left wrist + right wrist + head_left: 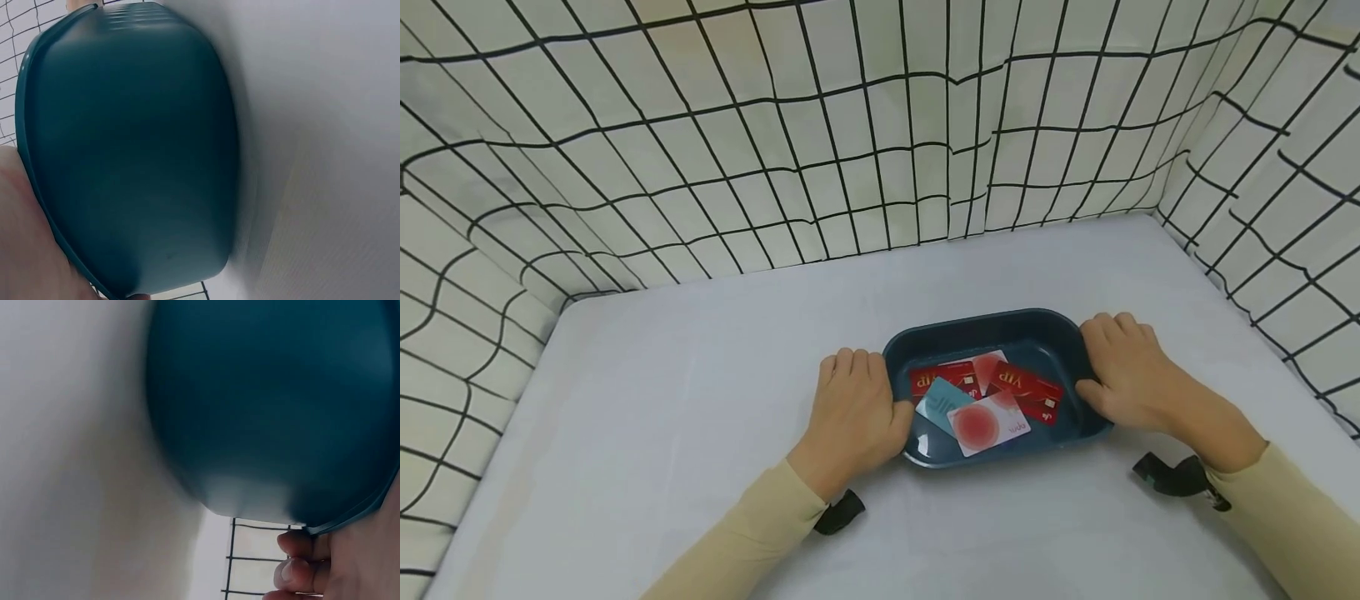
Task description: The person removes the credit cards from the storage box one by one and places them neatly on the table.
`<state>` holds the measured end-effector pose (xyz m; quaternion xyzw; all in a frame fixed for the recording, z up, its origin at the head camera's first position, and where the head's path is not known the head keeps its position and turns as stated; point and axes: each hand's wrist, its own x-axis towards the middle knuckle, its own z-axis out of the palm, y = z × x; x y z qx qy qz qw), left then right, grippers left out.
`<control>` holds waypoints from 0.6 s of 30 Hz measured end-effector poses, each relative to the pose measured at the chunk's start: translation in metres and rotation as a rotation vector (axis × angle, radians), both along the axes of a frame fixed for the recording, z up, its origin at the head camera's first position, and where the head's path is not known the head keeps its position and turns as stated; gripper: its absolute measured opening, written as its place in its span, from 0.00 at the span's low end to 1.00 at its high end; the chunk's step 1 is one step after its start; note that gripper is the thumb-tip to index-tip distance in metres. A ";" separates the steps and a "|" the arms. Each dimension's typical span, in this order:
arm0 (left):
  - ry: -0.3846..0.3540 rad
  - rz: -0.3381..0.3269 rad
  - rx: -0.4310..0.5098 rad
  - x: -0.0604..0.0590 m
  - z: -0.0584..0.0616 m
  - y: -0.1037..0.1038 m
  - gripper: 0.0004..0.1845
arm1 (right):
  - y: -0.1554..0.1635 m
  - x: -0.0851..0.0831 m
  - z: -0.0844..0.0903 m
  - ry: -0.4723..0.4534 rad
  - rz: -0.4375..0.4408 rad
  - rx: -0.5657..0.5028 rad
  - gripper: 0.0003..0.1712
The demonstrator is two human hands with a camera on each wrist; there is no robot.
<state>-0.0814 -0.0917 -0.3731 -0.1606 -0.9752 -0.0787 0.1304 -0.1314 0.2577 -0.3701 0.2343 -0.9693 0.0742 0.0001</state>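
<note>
A dark teal plastic tray (pixel 925 340) is held at both ends, close over the white table. My left hand (pixel 859 408) grips its left end, thumb over the rim. At the opposite end my right hand (pixel 1131 375) grips the rim, also with the thumb on the near side. Inside lie several overlapping cards: two red VIP cards (pixel 1030 393), a light blue card (pixel 942 403), and a white card with a pink circle (pixel 989 423) on top. Another pink-and-white card (pixel 990 367) is partly hidden behind them. Both wrist views show the tray's outer wall (pixel 131 137).
The table (pixel 700 400) is covered in white cloth. A black wire grid (pixel 820 167) with white sheeting behind it runs along the back and both sides. Black straps (pixel 840 512) hang at both wrists.
</note>
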 end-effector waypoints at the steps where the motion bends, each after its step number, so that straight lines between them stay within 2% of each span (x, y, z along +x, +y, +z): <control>1: -0.001 0.001 0.002 0.001 0.000 0.000 0.12 | 0.000 0.001 0.000 0.004 0.002 0.005 0.22; 12: -0.024 0.003 0.044 0.013 -0.003 -0.007 0.12 | -0.009 0.008 0.006 -0.032 -0.013 0.066 0.24; 18: -0.006 -0.011 0.063 0.013 -0.005 -0.008 0.12 | -0.008 0.009 0.007 -0.056 -0.030 0.050 0.26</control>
